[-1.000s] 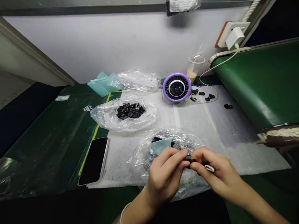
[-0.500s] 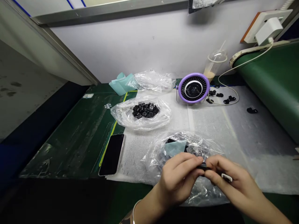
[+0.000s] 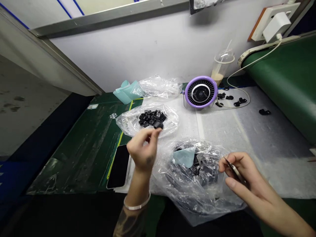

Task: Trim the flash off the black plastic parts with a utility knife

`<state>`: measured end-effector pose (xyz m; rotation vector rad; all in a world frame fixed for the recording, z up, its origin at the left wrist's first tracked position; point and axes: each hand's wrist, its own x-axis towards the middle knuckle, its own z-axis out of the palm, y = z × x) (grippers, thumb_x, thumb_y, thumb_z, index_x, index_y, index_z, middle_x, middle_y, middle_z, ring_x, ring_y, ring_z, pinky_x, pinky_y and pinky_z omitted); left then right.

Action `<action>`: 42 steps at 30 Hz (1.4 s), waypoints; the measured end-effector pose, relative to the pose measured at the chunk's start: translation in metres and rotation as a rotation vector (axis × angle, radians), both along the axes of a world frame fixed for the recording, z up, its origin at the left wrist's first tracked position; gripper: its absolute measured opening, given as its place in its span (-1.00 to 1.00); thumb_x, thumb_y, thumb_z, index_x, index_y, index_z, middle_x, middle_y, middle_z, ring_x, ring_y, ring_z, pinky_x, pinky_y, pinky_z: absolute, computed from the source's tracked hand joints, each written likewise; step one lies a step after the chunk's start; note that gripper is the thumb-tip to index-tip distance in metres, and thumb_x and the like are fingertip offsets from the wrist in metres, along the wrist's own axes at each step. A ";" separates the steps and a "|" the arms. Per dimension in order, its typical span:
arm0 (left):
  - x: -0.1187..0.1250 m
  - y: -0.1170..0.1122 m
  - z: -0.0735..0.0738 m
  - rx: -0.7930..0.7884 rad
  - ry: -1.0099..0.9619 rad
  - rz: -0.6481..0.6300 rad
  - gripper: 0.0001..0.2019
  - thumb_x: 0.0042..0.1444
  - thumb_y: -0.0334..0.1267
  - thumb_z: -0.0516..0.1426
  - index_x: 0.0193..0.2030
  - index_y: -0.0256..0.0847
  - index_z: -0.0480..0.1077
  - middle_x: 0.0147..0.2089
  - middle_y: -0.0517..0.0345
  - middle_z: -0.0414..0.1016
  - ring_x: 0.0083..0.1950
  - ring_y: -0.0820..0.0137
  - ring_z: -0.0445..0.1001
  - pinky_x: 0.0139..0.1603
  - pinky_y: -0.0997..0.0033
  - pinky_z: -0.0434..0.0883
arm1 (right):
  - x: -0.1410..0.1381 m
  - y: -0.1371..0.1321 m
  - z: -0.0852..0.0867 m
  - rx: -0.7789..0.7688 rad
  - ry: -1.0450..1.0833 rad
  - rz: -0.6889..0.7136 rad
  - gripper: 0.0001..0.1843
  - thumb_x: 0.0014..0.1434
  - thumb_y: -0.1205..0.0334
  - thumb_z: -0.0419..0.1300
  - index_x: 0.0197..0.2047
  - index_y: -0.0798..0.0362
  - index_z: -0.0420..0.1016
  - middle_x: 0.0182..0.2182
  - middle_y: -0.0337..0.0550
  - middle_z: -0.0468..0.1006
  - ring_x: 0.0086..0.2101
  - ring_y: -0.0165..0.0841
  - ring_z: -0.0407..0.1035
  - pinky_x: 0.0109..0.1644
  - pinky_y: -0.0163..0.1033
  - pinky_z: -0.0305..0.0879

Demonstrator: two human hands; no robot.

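Observation:
My left hand (image 3: 143,148) pinches a small black plastic part (image 3: 158,125) between thumb and fingers. It hovers at the near side of an open clear bag (image 3: 123,121) that holds a heap of similar black parts (image 3: 150,117). In my right hand (image 3: 247,181) lies a slim pointed tool (image 3: 233,169), its thin tip pointing up and left; its exact kind does not show. Left of that hand, a second clear bag (image 3: 197,200) contains more black parts (image 3: 195,169) and a pale blue scrap (image 3: 184,157).
A phone (image 3: 118,168) lies left of the bags. Behind them stand a purple fan (image 3: 201,92) and a plastic cup (image 3: 219,67) with a straw. Loose black pieces (image 3: 264,112) and a white cable (image 3: 247,102) are at right, beside a green belt (image 3: 283,75).
My hands have parted. The left one has moved left and forward to the farther bag with a black part; the right stays near the closer bag, its tool now showing.

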<state>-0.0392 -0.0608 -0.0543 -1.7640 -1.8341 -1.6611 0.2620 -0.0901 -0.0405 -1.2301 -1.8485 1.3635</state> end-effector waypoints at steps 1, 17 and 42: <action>-0.015 0.013 -0.003 -0.008 0.013 0.055 -0.72 0.28 -0.22 0.27 -0.47 -0.21 0.49 -0.51 0.20 0.50 -0.49 0.43 0.37 -0.40 0.40 0.29 | 0.004 -0.001 0.001 -0.034 -0.004 -0.032 -0.77 0.47 -0.06 0.11 0.02 -0.12 0.31 -0.10 -0.10 0.53 0.01 -0.19 0.48 -0.15 -0.27 0.50; 0.095 -0.025 -0.023 -0.979 0.555 -0.642 -0.75 0.22 -0.63 0.10 -0.18 -0.28 0.55 -0.13 -0.08 0.60 -0.04 0.13 0.60 -0.08 0.22 0.56 | 0.028 -0.004 0.004 -0.092 -0.059 0.002 -0.70 0.49 -0.05 0.06 -0.08 -0.11 0.55 -0.35 -0.21 0.49 -0.33 -0.31 0.44 -0.30 -0.29 0.42; 0.092 -0.061 0.013 -0.754 -1.018 -0.969 -0.74 0.31 -0.09 0.28 0.04 -0.14 0.64 -0.31 0.06 0.58 -0.43 0.43 0.52 -0.44 0.48 0.49 | 0.009 -0.015 0.000 -0.201 0.153 0.062 -0.80 0.41 -0.02 0.23 -0.09 -0.09 0.50 -0.42 -0.30 0.45 -0.41 -0.39 0.36 -0.33 -0.30 0.28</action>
